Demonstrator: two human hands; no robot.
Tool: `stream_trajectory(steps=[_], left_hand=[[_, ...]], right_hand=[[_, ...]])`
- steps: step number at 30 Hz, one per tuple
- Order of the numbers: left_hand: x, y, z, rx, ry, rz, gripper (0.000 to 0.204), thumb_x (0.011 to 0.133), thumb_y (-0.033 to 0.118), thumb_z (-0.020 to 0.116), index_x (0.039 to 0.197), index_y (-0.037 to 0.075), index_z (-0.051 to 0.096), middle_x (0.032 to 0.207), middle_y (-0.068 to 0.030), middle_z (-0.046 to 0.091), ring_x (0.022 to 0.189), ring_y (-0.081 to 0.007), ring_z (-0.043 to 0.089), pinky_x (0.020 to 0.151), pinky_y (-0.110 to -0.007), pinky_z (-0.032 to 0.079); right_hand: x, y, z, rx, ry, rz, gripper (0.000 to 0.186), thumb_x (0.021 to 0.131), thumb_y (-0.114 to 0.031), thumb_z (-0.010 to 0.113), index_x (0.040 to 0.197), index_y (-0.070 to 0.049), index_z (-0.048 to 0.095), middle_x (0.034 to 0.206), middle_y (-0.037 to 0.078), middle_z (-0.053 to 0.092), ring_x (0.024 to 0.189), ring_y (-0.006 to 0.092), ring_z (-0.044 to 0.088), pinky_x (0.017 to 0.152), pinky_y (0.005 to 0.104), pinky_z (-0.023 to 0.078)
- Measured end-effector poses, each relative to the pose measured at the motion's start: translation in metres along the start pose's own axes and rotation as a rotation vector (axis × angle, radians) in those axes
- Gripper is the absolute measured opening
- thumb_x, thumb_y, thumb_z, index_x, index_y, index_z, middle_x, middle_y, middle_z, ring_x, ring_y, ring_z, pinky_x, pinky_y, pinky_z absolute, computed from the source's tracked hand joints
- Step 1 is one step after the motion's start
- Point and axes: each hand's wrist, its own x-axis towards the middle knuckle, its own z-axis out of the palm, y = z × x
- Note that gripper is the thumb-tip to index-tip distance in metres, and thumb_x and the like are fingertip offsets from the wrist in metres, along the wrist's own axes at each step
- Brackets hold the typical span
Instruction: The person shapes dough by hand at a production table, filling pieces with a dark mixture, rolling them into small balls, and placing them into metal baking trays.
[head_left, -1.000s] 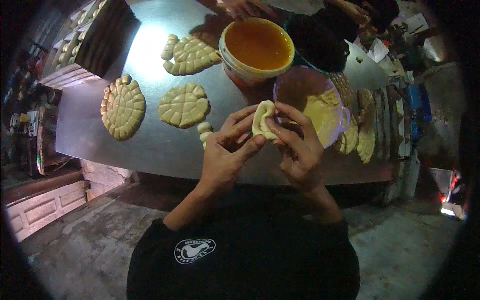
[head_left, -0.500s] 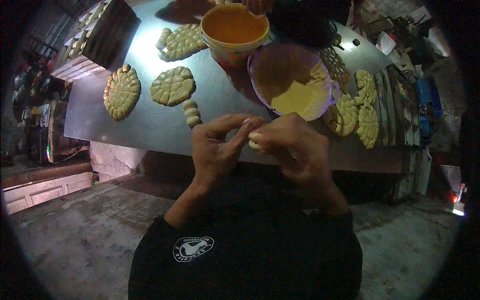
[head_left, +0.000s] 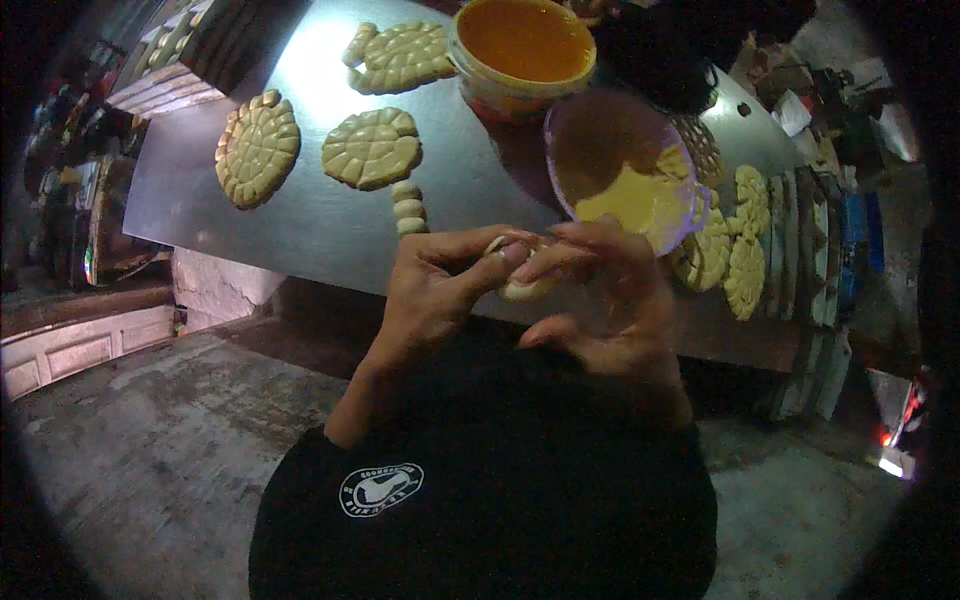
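My left hand (head_left: 425,285) pinches a small pale piece of dough (head_left: 525,290) between thumb and fingers, above the table's near edge. My right hand (head_left: 630,300) meets it from the right, its fingertips on the dough and its thumb spread away below. The fingers partly hide the dough. Just beyond my left hand lies a short row of small dough balls (head_left: 410,208). Past my right hand a purple basin (head_left: 702,212) holds a soft yellow mass. Round, flat, segmented dough pieces (head_left: 372,148) lie farther left.
A pale tub (head_left: 490,92) of orange filling stands behind the basin. Stacked trays of dough (head_left: 165,90) sit at the back left. More shaped dough (head_left: 745,270) lies beside upright trays (head_left: 792,240) on the right. A dark-clothed person (head_left: 680,55) is across the metal table (head_left: 200,200).
My right thumb has swung down away from the dough, and my right fingers have stretched out. The dough shows lower between my hands. The view has shifted, so the table things sit farther right.
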Motion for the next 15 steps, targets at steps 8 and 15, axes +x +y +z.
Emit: stream_trajectory(steps=[8, 15], left_hand=[[0.015, -0.054, -0.069, -0.213, 0.022, -0.197, 0.04, 0.096, 0.035, 0.059, 0.113, 0.0, 0.066, 0.096, -0.0034, 0.066, 0.077, -0.0062, 0.057, 0.065, -0.022, 0.045], [0.025, -0.124, -0.137, 0.401, 0.282, 0.001, 0.026, 0.09, 0.018, 0.067, 0.108, 0.0, 0.067, 0.094, -0.009, 0.065, 0.083, -0.0145, 0.062, 0.074, -0.028, 0.049]], right_hand=[[0.032, 0.069, 0.058, -0.233, -0.026, 0.232, 0.072, 0.071, -0.015, 0.084, 0.133, -0.01, 0.046, 0.107, 0.006, 0.064, 0.097, 0.0223, 0.061, 0.087, 0.0344, 0.046], [0.02, 0.16, 0.132, 0.344, 0.169, 0.837, 0.045, 0.08, -0.013, 0.078, 0.116, -0.006, 0.052, 0.106, 0.006, 0.063, 0.096, 0.0155, 0.061, 0.083, 0.0343, 0.05]])
